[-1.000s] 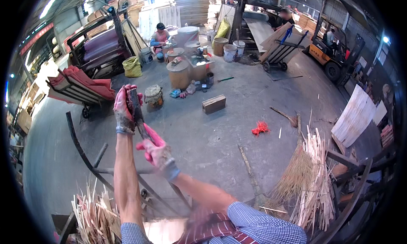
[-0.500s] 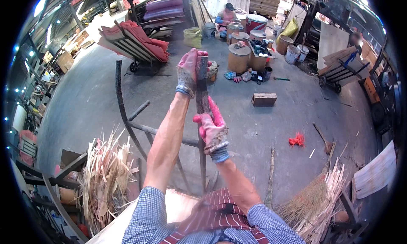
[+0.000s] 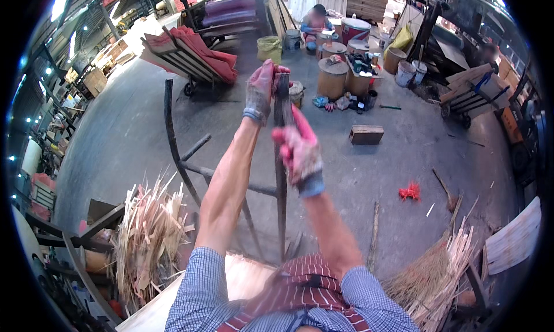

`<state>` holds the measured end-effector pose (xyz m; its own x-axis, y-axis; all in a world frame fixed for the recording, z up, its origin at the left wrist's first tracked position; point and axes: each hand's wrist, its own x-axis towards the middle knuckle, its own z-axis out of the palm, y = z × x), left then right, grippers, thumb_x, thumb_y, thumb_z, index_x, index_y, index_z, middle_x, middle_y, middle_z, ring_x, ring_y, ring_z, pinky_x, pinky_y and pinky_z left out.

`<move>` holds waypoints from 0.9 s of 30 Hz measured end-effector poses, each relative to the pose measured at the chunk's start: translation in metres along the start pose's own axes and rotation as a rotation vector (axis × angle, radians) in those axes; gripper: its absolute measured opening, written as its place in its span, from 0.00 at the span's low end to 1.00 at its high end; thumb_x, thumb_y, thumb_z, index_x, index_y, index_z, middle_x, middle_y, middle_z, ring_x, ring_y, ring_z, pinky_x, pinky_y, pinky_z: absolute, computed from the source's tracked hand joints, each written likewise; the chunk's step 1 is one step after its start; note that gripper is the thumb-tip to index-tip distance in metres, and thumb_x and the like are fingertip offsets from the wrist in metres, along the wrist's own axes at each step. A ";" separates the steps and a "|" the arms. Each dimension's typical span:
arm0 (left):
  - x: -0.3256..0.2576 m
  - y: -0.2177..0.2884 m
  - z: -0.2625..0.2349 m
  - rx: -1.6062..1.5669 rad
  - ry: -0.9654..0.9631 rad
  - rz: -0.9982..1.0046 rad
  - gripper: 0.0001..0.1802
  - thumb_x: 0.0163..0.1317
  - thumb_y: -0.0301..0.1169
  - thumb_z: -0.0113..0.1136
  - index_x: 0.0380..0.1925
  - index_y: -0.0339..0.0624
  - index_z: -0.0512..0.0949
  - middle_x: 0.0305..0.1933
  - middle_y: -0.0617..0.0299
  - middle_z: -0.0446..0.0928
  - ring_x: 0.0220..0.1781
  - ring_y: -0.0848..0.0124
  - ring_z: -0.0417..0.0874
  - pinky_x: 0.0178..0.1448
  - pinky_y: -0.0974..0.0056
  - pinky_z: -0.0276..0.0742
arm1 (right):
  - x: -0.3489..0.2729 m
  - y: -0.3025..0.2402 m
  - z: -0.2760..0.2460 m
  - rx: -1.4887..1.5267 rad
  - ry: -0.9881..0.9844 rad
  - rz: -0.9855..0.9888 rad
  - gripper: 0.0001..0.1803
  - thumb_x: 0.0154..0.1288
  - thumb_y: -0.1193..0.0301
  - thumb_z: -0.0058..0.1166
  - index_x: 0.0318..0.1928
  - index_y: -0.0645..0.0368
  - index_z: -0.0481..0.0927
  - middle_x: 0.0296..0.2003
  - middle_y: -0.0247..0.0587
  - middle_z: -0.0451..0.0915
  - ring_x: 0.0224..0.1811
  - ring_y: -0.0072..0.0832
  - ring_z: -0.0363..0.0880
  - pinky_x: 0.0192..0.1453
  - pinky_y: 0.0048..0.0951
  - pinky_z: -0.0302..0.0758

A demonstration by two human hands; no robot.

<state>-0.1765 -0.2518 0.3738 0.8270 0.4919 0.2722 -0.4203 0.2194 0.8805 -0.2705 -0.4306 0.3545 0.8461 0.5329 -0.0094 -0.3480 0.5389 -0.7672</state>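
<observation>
A dark frame of bars, like a cart's handle end, stands in front of me. My left hand [image 3: 261, 92], in a soiled pink and grey glove, is closed at the top of its right upright bar [image 3: 281, 179]. Lower on the same bar, my right hand [image 3: 301, 153] in a matching glove is slightly blurred. Its thumb lies across the bar and its fingers run up the right side. The left upright [image 3: 171, 121] curves away untouched, joined by a crossbar [image 3: 262, 189]. Pale board [image 3: 245, 274] shows below my arms.
Wood strips [image 3: 151, 234] are heaped at lower left. At right lie a twig broom [image 3: 412, 277], red string [image 3: 410, 191] and a wooden block [image 3: 366, 135]. Loaded carts [image 3: 193, 58] [image 3: 476, 92] stand farther off. A person [image 3: 316, 26] sits beside drums [image 3: 332, 78] and buckets.
My right hand has slid a little up the bar and blurs with motion. The left hand keeps its place at the top. The whole view has shifted slightly.
</observation>
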 end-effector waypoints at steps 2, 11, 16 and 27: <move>0.009 0.002 0.005 -0.073 -0.025 -0.009 0.23 0.73 0.49 0.51 0.33 0.38 0.77 0.33 0.51 0.84 0.25 0.61 0.85 0.30 0.59 0.85 | 0.019 -0.025 0.008 -0.040 -0.025 0.015 0.32 0.69 0.76 0.47 0.73 0.47 0.64 0.31 0.40 0.85 0.15 0.13 0.64 0.14 0.16 0.59; 0.018 -0.005 -0.013 -0.037 -0.043 -0.004 0.24 0.72 0.51 0.53 0.36 0.39 0.79 0.36 0.52 0.84 0.29 0.62 0.86 0.35 0.59 0.85 | 0.017 -0.031 -0.015 -0.161 -0.077 0.110 0.32 0.68 0.76 0.47 0.72 0.48 0.65 0.33 0.41 0.86 0.15 0.13 0.65 0.14 0.16 0.60; 0.016 -0.008 -0.007 -0.071 -0.064 0.055 0.24 0.72 0.52 0.53 0.43 0.41 0.80 0.38 0.52 0.84 0.30 0.63 0.86 0.36 0.59 0.85 | 0.024 -0.037 -0.002 -0.091 -0.077 0.125 0.32 0.69 0.76 0.48 0.73 0.49 0.62 0.34 0.42 0.86 0.17 0.12 0.66 0.15 0.15 0.60; -0.003 -0.001 -0.014 0.212 -0.070 0.163 0.16 0.67 0.30 0.63 0.53 0.41 0.77 0.45 0.61 0.84 0.41 0.71 0.86 0.39 0.62 0.87 | -0.040 -0.002 -0.066 -0.259 -0.015 0.070 0.31 0.68 0.72 0.50 0.72 0.49 0.66 0.32 0.37 0.86 0.14 0.11 0.65 0.13 0.15 0.57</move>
<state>-0.1830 -0.2418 0.3665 0.7816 0.4452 0.4370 -0.4689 -0.0428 0.8822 -0.2769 -0.4959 0.3134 0.8170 0.5734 -0.0607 -0.2889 0.3160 -0.9037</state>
